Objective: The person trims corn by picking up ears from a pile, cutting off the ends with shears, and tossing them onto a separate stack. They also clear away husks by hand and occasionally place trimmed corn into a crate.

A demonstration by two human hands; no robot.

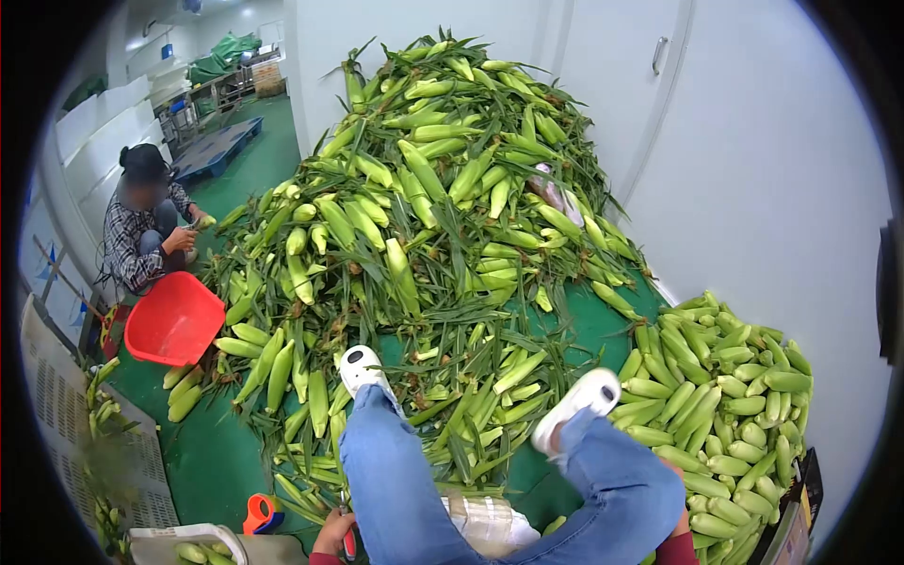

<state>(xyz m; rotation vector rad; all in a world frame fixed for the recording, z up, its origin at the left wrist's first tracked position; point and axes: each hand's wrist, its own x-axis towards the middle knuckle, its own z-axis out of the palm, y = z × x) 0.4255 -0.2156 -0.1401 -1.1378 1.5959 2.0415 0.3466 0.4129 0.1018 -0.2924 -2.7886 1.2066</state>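
My left hand point(332, 533), in a dark red sleeve, is low in the frame beside my left knee. Its fingers are closed around a small red-handled tool point(349, 543), whose working end I cannot make out clearly. Just left of it are an orange tape dispenser point(258, 514) and a light bin point(141, 546) with corn inside. My right hand point(680, 521) is mostly hidden behind my right knee, close to the pile of trimmed corn cobs point(725, 405); its fingers do not show. Between my feet lie loose husks and leaves point(480, 405).
A tall heap of leafy corn point(443, 179) rises ahead against a white wall. At left another person point(146, 221) crouches, handling a cob beside a red basin point(175, 320). A perforated grey crate point(71, 414) stands near left; a blue pallet point(218, 149) lies farther back.
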